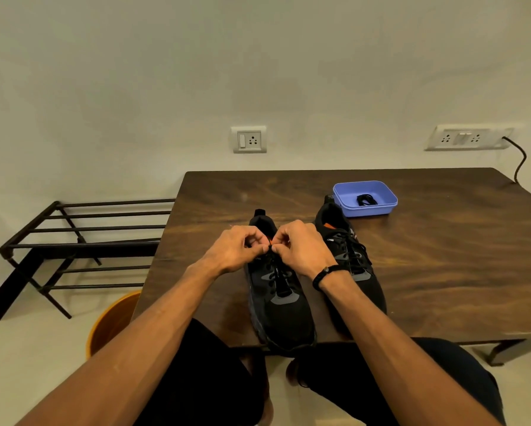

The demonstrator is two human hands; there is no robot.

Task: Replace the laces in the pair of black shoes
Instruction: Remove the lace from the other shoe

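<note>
Left hand and right hand meet fingertip to fingertip over the top of the left shoe, both with fingers curled in, pinching the black lace right at the tongue. A flash of orange shows between the thumbs. There's a dark band on the right wrist.

That left shoe sits toe toward the person at the near edge of the tabletop, its toe just over the rim at 6 o'clock. The lace runs down its middle through grey eyelet loops. The right shoe stands just beside it at 3 o'clock, fully laced in black, nobody touching it.

Up at 1 o'clock from the hands, touching the heel of the right shoe, a lilac plastic tray holds a small coil of black lace.

Off the tabletop at 9 o'clock, a black metal rack stands on the floor; an orange bin peeks out at 7 o'clock. Two wall sockets at 12, a cable hanging from the one at 2.
</note>
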